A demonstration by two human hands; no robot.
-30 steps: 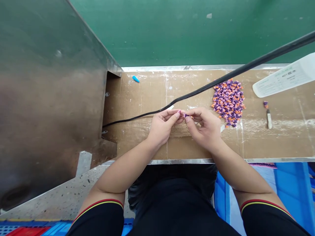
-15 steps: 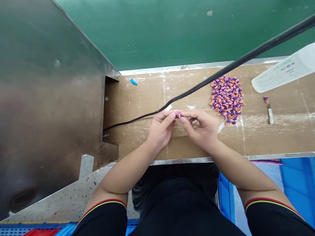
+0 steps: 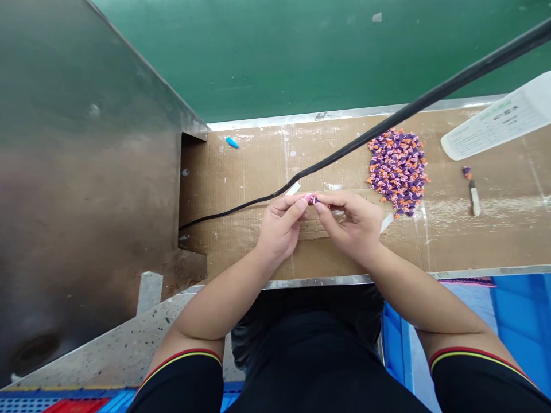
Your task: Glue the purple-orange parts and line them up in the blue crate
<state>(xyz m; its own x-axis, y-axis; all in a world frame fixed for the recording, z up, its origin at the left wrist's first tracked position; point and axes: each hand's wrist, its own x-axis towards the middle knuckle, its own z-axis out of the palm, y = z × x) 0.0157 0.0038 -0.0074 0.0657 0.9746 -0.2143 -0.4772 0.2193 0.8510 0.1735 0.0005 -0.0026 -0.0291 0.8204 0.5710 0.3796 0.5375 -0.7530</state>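
Cardboard-topped bench (image 3: 241,172), pink-and-purple piece (image 3: 316,200) pinched

Metal panel (image 3: 94,189) hems you in at left; front edge (image 3: 318,281) runs just before you; cardboard extends rightward. Piece sits mid-bench, roughly sideways, pink end left, purple right. Your left hand (image 3: 279,226) pinches the pink, right hand (image 3: 355,221) the purple, both partly curled.

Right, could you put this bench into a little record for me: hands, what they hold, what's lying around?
Left hand: the left hand pinches a small pink piece
Right hand: the right hand pinches a small purple piece
Pieces joined: cannot tell; fingers hide them
Pile: purple, pink and orange pieces, right of the hands
Far right: white container, cut off by the picture's edge
Nearer: pale-handled tool, dark end toward a lone piece
Far left: blue piece
Overhead: black cable, slanting across
Surface: brown cardboard
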